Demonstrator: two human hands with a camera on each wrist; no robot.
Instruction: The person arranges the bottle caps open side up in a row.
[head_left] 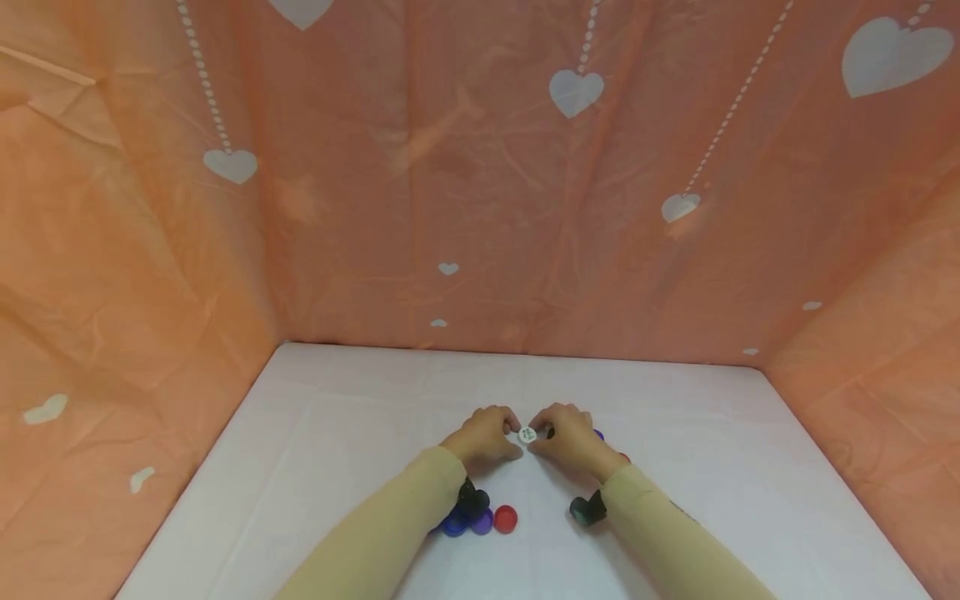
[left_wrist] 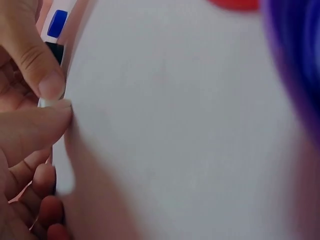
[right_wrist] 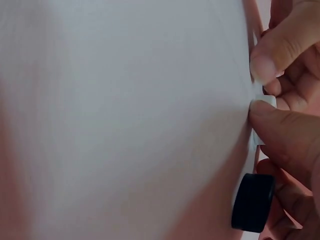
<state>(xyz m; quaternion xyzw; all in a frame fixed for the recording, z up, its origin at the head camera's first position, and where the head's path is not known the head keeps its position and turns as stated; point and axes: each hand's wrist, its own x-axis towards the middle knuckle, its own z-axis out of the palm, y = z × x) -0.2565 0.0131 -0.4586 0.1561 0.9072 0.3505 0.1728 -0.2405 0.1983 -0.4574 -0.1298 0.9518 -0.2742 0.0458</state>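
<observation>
A small round white cap (head_left: 527, 435) with green marks on top sits between my two hands. My right hand (head_left: 573, 437) holds it, its thumb against the cap's side in the right wrist view. Close by on the other side, my left hand (head_left: 487, 433) has thumb and index bent in a loose curve. A slim gap shows between its thumb and the white cap (right_wrist: 270, 100) in the right wrist view. Beside the right hand's curled fingers stands a black cap (right_wrist: 253, 202). The far side of the white cap is hidden by fingers.
Near the left forearm lie a blue cap (head_left: 454, 523), a purple cap (head_left: 482, 522) and a red cap (head_left: 506, 519). Another blue cap (head_left: 598, 435) and a red one (head_left: 625, 457) peek out behind the right hand. Dark devices (head_left: 588, 510) sit at both wrists.
</observation>
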